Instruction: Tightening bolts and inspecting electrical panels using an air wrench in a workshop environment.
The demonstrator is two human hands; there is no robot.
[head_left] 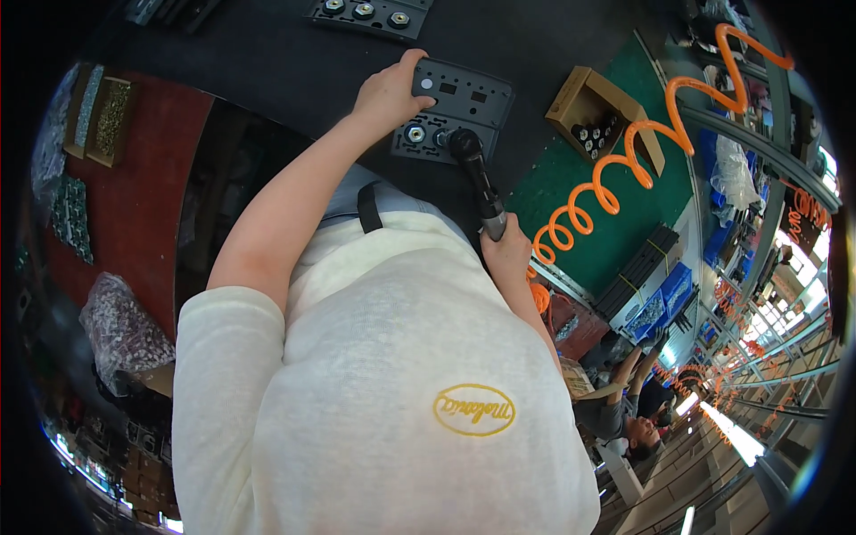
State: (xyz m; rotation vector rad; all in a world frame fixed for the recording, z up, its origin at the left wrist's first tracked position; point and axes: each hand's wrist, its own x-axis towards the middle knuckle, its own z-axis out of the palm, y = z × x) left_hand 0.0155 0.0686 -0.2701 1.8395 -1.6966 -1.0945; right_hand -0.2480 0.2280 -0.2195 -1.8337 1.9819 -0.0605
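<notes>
A dark grey metal panel (492, 89) with round and rectangular cut-outs lies on the black work surface in front of me. My left hand (390, 96) grips its left edge, the thumb on top near a white round spot. On the panel's near strip sits a brass-and-silver nut fitting (415, 134). To the right of that fitting, the round black head of an air ratchet wrench (481, 185) rests over the panel and hides what lies under it. My right hand (507, 247) is wrapped round the grey handle of the wrench.
Another panel with several fittings (364, 12) lies at the far edge. A cardboard box of black parts (569, 105) stands on a green mat (562, 187) at right, near an orange coiled hose (613, 198). Boxes of small hardware (112, 120) sit at left. A person (615, 419) is at lower right.
</notes>
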